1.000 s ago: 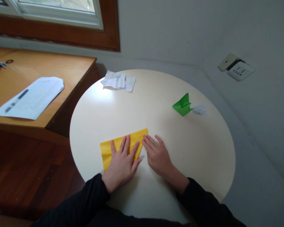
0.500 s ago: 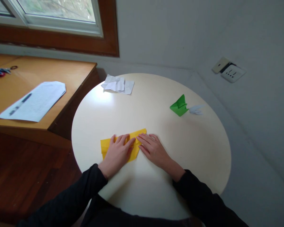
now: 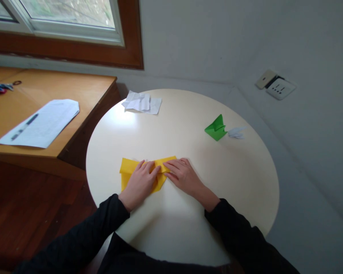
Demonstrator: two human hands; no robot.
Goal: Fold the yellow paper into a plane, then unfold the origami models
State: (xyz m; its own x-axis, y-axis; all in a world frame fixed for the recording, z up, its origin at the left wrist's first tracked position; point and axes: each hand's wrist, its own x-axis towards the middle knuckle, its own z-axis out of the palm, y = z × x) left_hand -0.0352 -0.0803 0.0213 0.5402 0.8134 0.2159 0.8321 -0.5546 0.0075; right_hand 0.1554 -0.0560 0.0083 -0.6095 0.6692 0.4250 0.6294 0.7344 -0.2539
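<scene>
A sheet of yellow paper [image 3: 126,166] with a folded strip along its far edge lies on the round white table [image 3: 183,228], close to my body. My left hand [image 3: 140,179] lies across its middle, closed on the paper, with fingertips at the folded strip and the thumb pointing right. At the paper's right end, my right hand [image 3: 184,176] is closed on the fold, its fingers together and pressing down. The two hands nearly meet. Both palms hide part of the sheet, and the fingertips' undersides do not show.
A folded green paper [image 3: 216,128] and a small folded white paper [image 3: 236,133] rest at the table's right. Creased white papers [image 3: 140,102] lie at its far left edge. The wooden desk [image 3: 88,85] on the left holds scissors [image 3: 2,88], white sheets [image 3: 53,118] and a pen [image 3: 25,126].
The yellow paper's left end has shifted away from me and its folded strip there looks wider. My right hand has moved slightly left and away, and my left hand slightly away.
</scene>
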